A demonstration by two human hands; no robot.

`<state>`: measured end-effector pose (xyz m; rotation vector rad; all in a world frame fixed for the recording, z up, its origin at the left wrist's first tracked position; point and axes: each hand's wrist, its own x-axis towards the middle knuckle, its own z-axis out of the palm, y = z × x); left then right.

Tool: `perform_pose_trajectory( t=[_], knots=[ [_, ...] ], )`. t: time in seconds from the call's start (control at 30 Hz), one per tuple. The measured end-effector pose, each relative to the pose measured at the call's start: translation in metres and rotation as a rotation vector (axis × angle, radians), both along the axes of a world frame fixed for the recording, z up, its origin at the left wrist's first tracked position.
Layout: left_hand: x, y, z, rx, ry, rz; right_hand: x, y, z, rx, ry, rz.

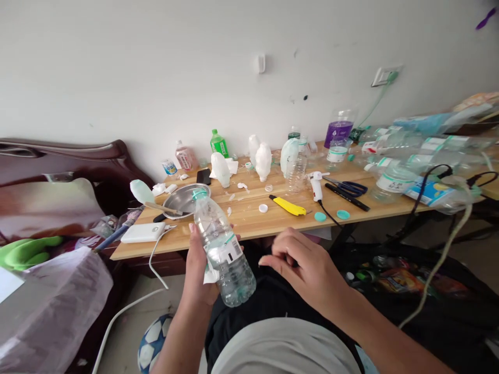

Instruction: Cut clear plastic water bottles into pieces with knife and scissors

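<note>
My left hand (198,270) grips a clear plastic water bottle (224,249) with a teal cap and a partly peeled label, tilted, in front of the wooden table's (249,218) near edge. My right hand (306,267) hovers just right of the bottle, fingers curled inward; whether they pinch anything is not visible. On the table beyond lie a yellow utility knife (288,205), a white glue gun (317,187) and blue scissors (351,187).
The table also holds a steel bowl (183,200), a white power bank (143,232), white-painted bottles (263,161), a green bottle (219,143), loose caps and a pile of empty bottles (413,156) at right. A football (154,340) and a black bag (390,275) lie on the floor.
</note>
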<state>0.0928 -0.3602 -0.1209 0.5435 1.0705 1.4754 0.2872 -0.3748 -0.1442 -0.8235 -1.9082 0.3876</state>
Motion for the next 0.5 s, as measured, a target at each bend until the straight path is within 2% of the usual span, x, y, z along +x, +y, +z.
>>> perform_pose_trajectory(
  t=[0.07,0.13,0.27,0.4,0.5],
  knots=[
    [0.001,-0.002,-0.004,-0.036,-0.049,-0.079,-0.004,0.012,0.019,0.03,-0.05,0.089],
    [0.0,-0.002,-0.008,-0.007,-0.079,-0.144,-0.01,0.023,0.032,0.049,-0.114,0.212],
    [-0.002,-0.001,-0.01,0.024,-0.105,-0.212,-0.024,0.036,0.045,-0.046,-0.289,0.364],
    [-0.002,-0.002,-0.011,-0.038,-0.109,-0.249,-0.032,0.04,0.041,-0.136,-0.317,0.382],
    [0.001,-0.006,-0.022,-0.063,-0.126,-0.252,-0.037,0.038,0.023,-0.158,-0.304,0.346]
  ],
)
